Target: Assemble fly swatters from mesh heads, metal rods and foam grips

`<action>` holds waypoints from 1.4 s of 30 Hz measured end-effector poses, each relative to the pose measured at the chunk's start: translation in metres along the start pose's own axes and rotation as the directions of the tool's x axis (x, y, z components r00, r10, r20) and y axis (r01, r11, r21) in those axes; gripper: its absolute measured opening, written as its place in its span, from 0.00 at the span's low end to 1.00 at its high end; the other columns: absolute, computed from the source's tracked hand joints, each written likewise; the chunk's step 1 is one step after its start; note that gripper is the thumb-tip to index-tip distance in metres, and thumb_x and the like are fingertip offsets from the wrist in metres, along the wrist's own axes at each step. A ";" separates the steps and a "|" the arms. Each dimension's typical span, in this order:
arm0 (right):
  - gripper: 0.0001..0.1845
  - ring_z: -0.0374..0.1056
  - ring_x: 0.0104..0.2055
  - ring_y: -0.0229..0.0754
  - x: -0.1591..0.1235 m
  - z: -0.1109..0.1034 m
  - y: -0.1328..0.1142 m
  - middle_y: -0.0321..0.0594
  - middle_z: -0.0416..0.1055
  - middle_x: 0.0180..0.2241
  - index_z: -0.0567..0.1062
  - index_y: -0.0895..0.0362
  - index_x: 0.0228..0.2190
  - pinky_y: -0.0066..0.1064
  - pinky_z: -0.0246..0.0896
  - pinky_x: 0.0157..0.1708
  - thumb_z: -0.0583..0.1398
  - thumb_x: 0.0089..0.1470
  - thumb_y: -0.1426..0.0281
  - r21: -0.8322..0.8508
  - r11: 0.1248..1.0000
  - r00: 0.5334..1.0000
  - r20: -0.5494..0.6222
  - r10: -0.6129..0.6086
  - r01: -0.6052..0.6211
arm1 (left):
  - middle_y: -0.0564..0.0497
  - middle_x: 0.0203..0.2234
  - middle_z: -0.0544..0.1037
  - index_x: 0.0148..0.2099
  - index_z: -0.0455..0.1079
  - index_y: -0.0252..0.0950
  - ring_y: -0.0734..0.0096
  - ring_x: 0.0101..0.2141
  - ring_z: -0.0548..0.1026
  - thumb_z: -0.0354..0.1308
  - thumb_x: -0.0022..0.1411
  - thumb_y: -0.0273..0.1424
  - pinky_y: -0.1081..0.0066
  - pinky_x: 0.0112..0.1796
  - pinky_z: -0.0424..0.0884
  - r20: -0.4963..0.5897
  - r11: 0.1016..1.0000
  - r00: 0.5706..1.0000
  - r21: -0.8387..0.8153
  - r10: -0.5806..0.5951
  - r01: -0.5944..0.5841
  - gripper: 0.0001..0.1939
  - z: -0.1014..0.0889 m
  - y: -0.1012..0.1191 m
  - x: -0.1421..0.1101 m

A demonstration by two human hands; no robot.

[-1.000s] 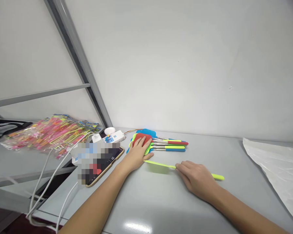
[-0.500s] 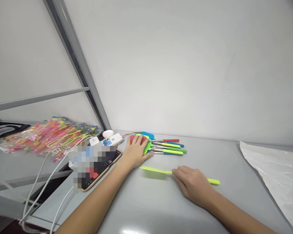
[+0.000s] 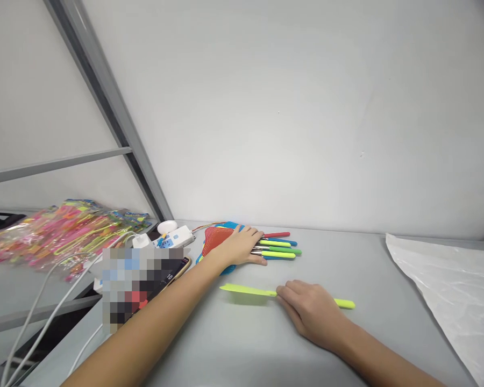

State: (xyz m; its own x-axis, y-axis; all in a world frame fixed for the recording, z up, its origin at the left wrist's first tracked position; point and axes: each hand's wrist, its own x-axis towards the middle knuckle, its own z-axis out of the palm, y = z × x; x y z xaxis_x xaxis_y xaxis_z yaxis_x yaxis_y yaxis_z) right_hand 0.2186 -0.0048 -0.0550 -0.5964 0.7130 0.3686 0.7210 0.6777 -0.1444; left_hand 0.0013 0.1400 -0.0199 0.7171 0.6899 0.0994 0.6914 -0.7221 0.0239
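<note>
Several fly swatters lie in a pile at the back of the grey table, with a red mesh head (image 3: 216, 239) on top, blue mesh beneath it, and red, blue, yellow and green handles (image 3: 283, 249) pointing right. My left hand (image 3: 244, 244) rests across the pile where the heads meet the metal rods, its fingers stretched out and the thumb apart. Nearer to me, my right hand (image 3: 308, 306) is closed around the middle of a yellow-green fly swatter (image 3: 246, 291). Its head, seen edge-on, points left, and its handle end shows past the hand.
At the left, a phone (image 3: 169, 278), partly blurred out, lies beside a white power strip (image 3: 176, 237) and cables. Plastic-wrapped colourful items (image 3: 84, 228) are heaped on a surface beyond a metal frame post. A white plastic sheet (image 3: 431, 285) covers the right side.
My left hand has slid right along the pile, from the heads towards the handles, uncovering the red mesh. My right hand still holds the yellow-green fly swatter. The camera view has turned slightly right.
</note>
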 end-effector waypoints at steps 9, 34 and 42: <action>0.10 0.62 0.29 0.39 0.001 -0.001 0.000 0.37 0.69 0.28 0.70 0.55 0.36 0.32 0.45 0.25 0.49 0.63 0.72 0.024 1.000 1.000 0.019 0.007 -0.007 | 0.44 0.47 0.70 0.59 0.59 0.41 0.54 0.48 0.65 0.55 0.56 0.56 0.61 0.49 0.58 -0.037 0.994 0.994 -0.017 0.106 -0.107 0.36 0.002 0.015 -0.003; 0.09 0.63 0.29 0.40 0.002 0.004 0.001 0.36 0.68 0.27 0.69 0.54 0.37 0.32 0.46 0.26 0.49 0.64 0.71 0.026 1.000 1.000 0.013 -0.008 0.008 | 0.42 0.49 0.71 0.61 0.61 0.38 0.52 0.51 0.63 0.49 0.56 0.61 0.58 0.52 0.57 -0.083 0.991 0.988 -0.011 0.131 -0.132 0.41 0.000 0.018 0.017; 0.10 0.64 0.29 0.39 -0.001 0.005 0.005 0.36 0.68 0.27 0.69 0.55 0.38 0.31 0.46 0.25 0.48 0.64 0.70 0.014 1.000 0.998 -0.062 -0.011 0.012 | 0.44 0.45 0.76 0.46 0.72 0.36 0.59 0.49 0.68 0.40 0.69 0.47 0.58 0.54 0.58 -0.367 0.838 0.916 -0.542 -0.163 -0.068 0.25 -0.022 0.029 -0.041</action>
State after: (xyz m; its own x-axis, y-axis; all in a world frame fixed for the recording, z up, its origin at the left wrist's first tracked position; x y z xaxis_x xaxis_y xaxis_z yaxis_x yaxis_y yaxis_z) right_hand 0.2209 -0.0010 -0.0603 -0.5816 0.6929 0.4262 0.7086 0.6888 -0.1528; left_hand -0.0101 0.0891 -0.0011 0.5115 0.7307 0.4521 0.4828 -0.6796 0.5523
